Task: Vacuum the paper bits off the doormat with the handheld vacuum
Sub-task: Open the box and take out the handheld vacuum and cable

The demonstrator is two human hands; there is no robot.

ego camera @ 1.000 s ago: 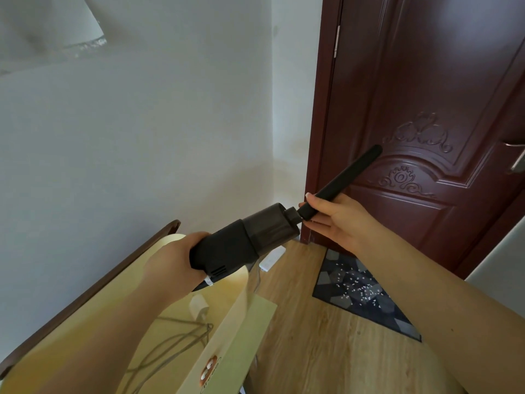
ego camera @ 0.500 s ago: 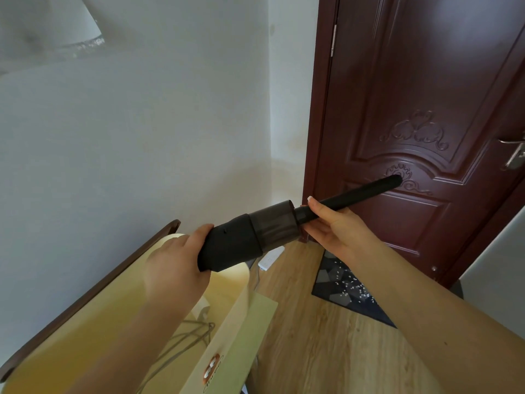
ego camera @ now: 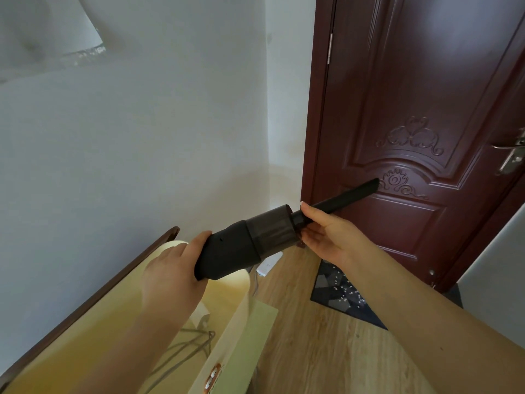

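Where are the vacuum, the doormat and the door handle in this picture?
handheld vacuum (ego camera: 241, 248): head view, on its dark body.
doormat (ego camera: 335, 294): head view, on its patterned surface near the paper bits.
door handle (ego camera: 511, 157): head view, on the metal lever.

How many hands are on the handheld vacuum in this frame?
2. The left hand grips the rear of the handheld vacuum; the right hand holds the base of its nozzle.

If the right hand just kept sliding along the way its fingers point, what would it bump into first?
The right hand points leftward along the nozzle, towards the vacuum. It would most likely meet the translucent dust cup of the handheld vacuum first; its fingers look very near or already at that end, though depth is unclear.
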